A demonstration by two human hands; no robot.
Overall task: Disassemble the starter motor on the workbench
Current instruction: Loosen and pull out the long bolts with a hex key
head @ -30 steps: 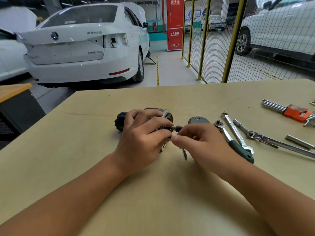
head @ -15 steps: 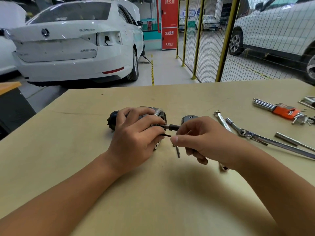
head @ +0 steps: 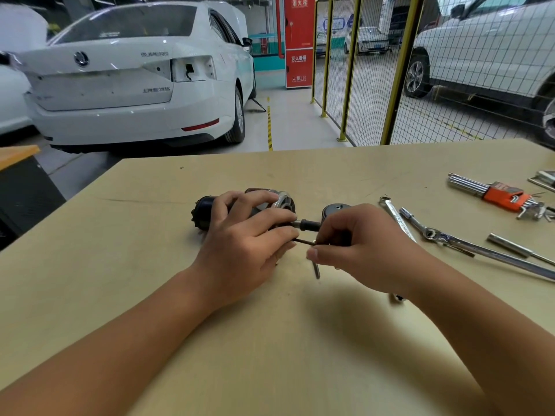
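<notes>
Looking down through the head camera at a tan workbench (head: 270, 355) with 2 bare hands meeting near its middle. Lying on its side at the middle of the bench, the starter motor (head: 204, 213), dark body pointing left, metal ring end facing right. Curling over the motor from above and gripping it, the left hand (head: 243, 244), fingers wrapped round the ring end. Sticking out to the right from that end, a short shaft (head: 306, 225). Pinching a thin dark hex key (head: 303, 241) between thumb and forefinger, the right hand (head: 360, 250), other fingers curled in; long arm of the key reaching toward the motor's end, short arm (head: 316, 270) hanging down toward the bench. Sitting just behind the right hand, a dark round cap (head: 335, 210), partly hidden by the knuckles. Lying to the right, well apart from the motor: a flat wrench (head: 393, 214), a long ratchet handle with a socket (head: 450, 240), a loose metal rod (head: 510, 249), and a set of hex keys in an orange holder (head: 504, 199). Standing beyond the bench, a white car (head: 135, 79), a red cabinet (head: 298, 40) and a yellow-framed wire fence (head: 399, 70).
</notes>
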